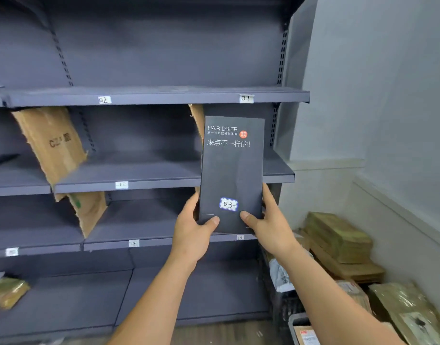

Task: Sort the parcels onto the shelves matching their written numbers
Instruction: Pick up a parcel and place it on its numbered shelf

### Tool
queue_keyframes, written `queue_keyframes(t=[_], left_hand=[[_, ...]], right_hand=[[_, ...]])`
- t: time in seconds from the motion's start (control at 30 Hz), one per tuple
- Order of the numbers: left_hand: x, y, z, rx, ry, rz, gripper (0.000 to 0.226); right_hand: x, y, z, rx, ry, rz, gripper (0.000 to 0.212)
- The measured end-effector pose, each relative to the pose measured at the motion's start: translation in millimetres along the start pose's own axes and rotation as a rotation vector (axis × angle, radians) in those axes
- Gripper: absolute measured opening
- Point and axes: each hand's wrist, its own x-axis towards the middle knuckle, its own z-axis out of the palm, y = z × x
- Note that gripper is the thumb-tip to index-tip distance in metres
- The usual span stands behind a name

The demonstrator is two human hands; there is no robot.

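Pale wall (388,83), torn cardboard dividers (52,143), floor (214,333)

left hand (194,232), right hand (271,226), forearms (321,282): all bare.

Charcoal parcel (231,170); slate-blue shelves (149,96); packets (338,235) perhaps olive.

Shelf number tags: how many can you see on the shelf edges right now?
6. Top edge: tag 02, tag 01. Second: tag 11. Third: a blurred tag, tag 14, a small tag. The box may hide more.
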Motion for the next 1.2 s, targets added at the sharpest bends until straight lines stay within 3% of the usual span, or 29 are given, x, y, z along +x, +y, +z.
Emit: queue_keyframes(t=[0.6,1.0,1.2], left_hand=[[17.2,-21.0,-287.2,0.073,0.267,0.015,0.067],[29.2,-47.0,-414.5,0.061,0.487,-0.045,0.068],[53.6,-50.8,-459.4,0.099,0.614,-0.040,0.067]], right_hand=[[33.5,-93.5,278.3,0.053,-0.277,-0.143,0.084],[59.1,-127.7,419.8,0.112,-0.502,-0.176,0.080],[95.1,-138.7,478.4,0.113,-0.589,-0.212,0.089]])
